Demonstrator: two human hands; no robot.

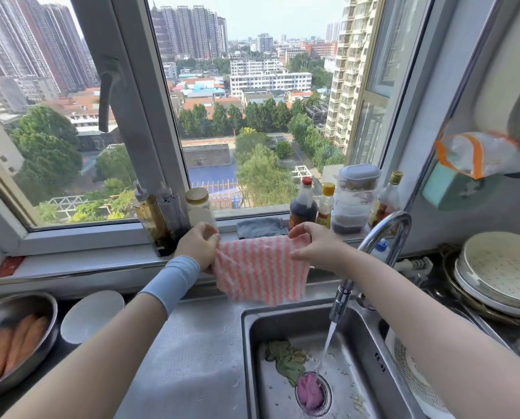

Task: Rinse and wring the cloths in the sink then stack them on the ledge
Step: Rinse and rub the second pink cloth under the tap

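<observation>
Sink (252, 343) has the tap (376, 231) running and a green cloth (286, 356) and purple cloth (310, 391) lying in it, so I'd say I'm partway. Bottles (302, 207) crowd the ledge (71, 269), leaving a gap where the grey cloth (260, 227) sits. The pink striped cloth (261, 270) hangs spread just in front of it, with my left hand (196, 247) and right hand (313, 246) each pinching a top corner, probably to lay it square.

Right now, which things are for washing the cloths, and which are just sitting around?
For the job: pink striped cloth held by left hand and right hand; green cloth and purple cloth in the sink; running tap; grey cloth on the ledge.
Just sitting: sauce bottles, white bowl, metal bowl, stacked plates.
</observation>
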